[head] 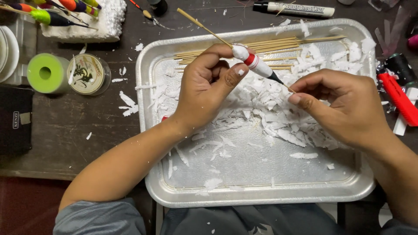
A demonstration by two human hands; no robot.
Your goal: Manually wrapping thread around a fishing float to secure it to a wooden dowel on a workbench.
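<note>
While the left hand pinches a white-and-red float on its stick, the right hand's grip pinches the thin tip (above a shavings-strewn metal tray).

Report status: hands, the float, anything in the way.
Left hand pinches white-and-red float by its body. Right hand grips its lower tip. Both over foam shavings in metal tray; nothing blocking.

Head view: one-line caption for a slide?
Left hand and right hand hold a white-and-red float on a bamboo stick over a shavings-strewn aluminium tray.
</note>
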